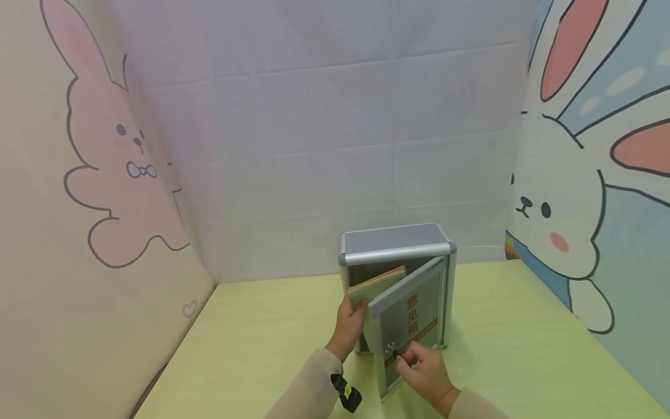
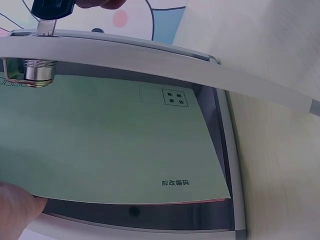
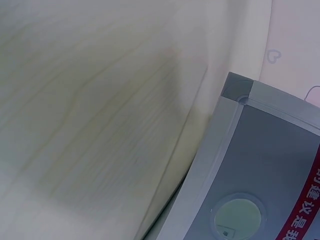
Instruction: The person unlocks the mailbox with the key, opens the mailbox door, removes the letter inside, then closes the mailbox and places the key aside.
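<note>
A grey suggestion box with silver edges stands on the table, its front door swung partly outward. My left hand grips a few pale green envelopes at their left edge, behind the door and partly inside the box. The top envelope shows printed stamp squares in the left wrist view. At the door's free side my right hand pinches a black-headed key, which sits in the lock. In the right wrist view the door panel shows a round window; that hand is out of frame.
The pale yellow wood-grain table extends on both sides of the box. Behind it hangs a white cloth backdrop. Cartoon rabbit panels stand at left and right. A black strap device is on my left wrist.
</note>
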### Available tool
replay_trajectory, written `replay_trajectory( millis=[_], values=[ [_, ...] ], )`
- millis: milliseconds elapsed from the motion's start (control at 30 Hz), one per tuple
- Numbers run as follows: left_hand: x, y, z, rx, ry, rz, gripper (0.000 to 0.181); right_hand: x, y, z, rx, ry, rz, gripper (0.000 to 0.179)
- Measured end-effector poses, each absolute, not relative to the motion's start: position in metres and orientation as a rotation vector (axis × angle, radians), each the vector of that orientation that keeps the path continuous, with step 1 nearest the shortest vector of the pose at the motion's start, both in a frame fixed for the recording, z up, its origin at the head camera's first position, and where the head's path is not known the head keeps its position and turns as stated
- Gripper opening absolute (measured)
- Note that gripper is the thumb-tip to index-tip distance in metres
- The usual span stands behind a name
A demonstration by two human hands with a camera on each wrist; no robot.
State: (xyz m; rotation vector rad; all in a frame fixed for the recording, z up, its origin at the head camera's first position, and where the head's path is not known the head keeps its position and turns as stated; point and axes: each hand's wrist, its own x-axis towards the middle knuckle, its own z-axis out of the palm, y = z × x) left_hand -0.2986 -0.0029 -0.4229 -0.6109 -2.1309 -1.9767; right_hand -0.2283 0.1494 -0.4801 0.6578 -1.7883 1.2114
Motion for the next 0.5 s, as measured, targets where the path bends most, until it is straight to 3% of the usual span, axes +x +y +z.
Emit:
replay_trajectory(
  millis=[500],
  values=[
    [-0.2944, -0.0111, -0.4231, -0.584, -2.164, -1.981, 0.031, -0.2305, 0.1516, -0.476, 0.709, -1.795, 1.189, 0.025]
  ],
)
